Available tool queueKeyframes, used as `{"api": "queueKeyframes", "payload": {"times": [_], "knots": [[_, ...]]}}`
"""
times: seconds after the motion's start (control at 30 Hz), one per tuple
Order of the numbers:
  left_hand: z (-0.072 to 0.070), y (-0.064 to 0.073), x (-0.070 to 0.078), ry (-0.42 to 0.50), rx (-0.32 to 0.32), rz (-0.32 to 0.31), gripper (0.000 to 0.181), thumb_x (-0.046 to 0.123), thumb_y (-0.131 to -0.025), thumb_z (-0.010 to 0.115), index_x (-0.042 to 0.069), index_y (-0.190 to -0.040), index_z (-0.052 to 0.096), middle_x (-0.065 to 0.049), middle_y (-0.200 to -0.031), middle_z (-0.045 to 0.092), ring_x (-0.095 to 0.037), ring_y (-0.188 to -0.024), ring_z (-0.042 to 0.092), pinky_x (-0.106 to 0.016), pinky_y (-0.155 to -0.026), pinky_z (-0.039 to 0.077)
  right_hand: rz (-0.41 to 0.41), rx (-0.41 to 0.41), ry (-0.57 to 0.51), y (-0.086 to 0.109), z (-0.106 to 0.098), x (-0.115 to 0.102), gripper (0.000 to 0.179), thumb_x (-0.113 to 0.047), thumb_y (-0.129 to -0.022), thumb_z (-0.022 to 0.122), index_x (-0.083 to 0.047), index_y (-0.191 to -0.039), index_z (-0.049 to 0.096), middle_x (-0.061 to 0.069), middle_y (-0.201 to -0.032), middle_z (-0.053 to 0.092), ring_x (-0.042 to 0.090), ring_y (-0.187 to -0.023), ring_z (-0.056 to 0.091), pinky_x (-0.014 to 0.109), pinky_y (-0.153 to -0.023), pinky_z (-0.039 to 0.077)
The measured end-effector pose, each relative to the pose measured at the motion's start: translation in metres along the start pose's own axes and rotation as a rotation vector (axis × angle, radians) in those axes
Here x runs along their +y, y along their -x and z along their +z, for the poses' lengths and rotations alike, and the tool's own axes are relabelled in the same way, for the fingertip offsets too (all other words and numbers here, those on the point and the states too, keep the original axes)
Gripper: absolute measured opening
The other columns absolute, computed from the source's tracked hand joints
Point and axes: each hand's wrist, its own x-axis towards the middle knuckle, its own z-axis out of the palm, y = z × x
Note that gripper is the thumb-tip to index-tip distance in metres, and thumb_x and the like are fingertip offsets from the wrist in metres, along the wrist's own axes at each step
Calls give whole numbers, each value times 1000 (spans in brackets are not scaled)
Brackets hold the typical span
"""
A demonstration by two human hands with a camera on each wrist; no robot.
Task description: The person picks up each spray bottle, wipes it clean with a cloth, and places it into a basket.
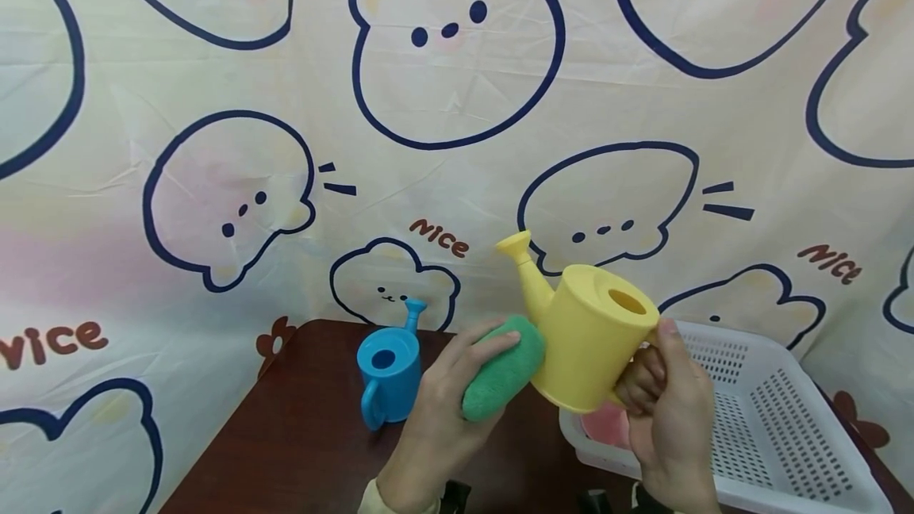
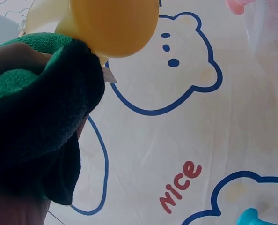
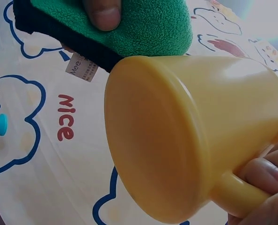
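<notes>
My right hand [image 1: 667, 411] grips the handle of a yellow watering can [image 1: 589, 339], which is raised above the table with its spout pointing up and left. My left hand [image 1: 450, 403] holds a folded green cloth [image 1: 503, 367] against the can's side, low near the base. In the right wrist view the cloth [image 3: 143, 33] shows green terry on one face, a dark underside and a small white label. The can's round base [image 3: 150, 140] faces that camera. In the left wrist view the cloth [image 2: 40, 112] bunches under the can [image 2: 115, 23].
A blue watering can [image 1: 389, 375] stands on the dark brown table [image 1: 286, 435], left of my left hand. At the right sits a white perforated basket [image 1: 785, 419] with a pink item [image 1: 605, 425] inside. A cartoon-printed curtain [image 1: 457, 181] hangs behind the table.
</notes>
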Motion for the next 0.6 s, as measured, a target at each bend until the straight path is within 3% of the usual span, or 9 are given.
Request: {"api": "queueKeyframes", "payload": {"times": [0.23, 0.4, 0.6], "knots": [[-1, 0, -2, -2, -17, -3, 76, 1, -81, 89, 28, -144, 58, 1, -151, 59, -25, -132, 65, -50, -102, 61, -29, -9, -55, 0, 1, -1, 50, -34, -114, 45, -15, -69, 32, 1, -60, 17, 19, -48, 8, 37, -50, -2], [-2, 0, -1, 8, -29, -30, 76, 1, -80, 90, 28, -143, 58, 2, -149, 60, -25, -132, 65, -50, -102, 61, -48, 27, -55, 1, 3, 0, 53, -33, -113, 46, -13, -67, 29, 1, -60, 16, 19, -47, 8, 37, -50, -2], [0, -1, -1, 45, 16, -59, 78, -3, -79, 89, 26, -144, 57, 3, -144, 64, -21, -129, 67, -50, -103, 61, -90, 81, -41, 2, 7, 3, 56, -28, -113, 48, -10, -63, 28, 2, -59, 18, 20, -48, 9, 38, -48, -2]]}}
